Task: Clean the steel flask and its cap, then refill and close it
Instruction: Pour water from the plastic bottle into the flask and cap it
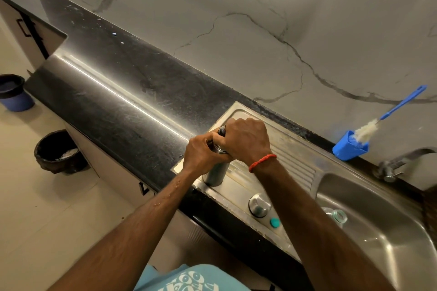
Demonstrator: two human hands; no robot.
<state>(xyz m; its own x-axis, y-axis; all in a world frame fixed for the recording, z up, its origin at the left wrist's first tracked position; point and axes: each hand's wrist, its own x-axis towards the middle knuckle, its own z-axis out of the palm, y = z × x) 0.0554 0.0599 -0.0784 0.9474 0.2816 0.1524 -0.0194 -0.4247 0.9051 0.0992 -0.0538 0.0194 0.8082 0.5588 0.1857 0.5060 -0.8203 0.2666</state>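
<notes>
a black stone bench (118,92) runs along a marble-look wall, with a steel sink set into its right end. on the sink's ribbed drainboard (293,158), close to the front edge, a steel cap (259,204) stands dome up, and a small teal lid (274,222) lies just beside it. a clear plastic bottle (337,216) lies in the basin (383,231), partly hidden by the right forearm. at the back edge a blue holder (347,152) leans against the wall with a blue-handled bottle brush (402,104) propped in it, and a tap (397,163) sits near the back right corner. on the floor beyond the left end of the bench stand a blue bin (16,99) and a black bin (59,151). the steel flask (215,173) stands upright at the left end of the drainboard, just beside the stone. the left hand (203,152) grips its upper body, fingers (214,137) wrapped tight around it. the right hand (246,139), with a red thread (262,162) on the wrist, is closed over the flask's top, its fingers (233,130) curled down around a dark part that shows between the two hands; what that part is cannot be told, since the hands cover most of it.
</notes>
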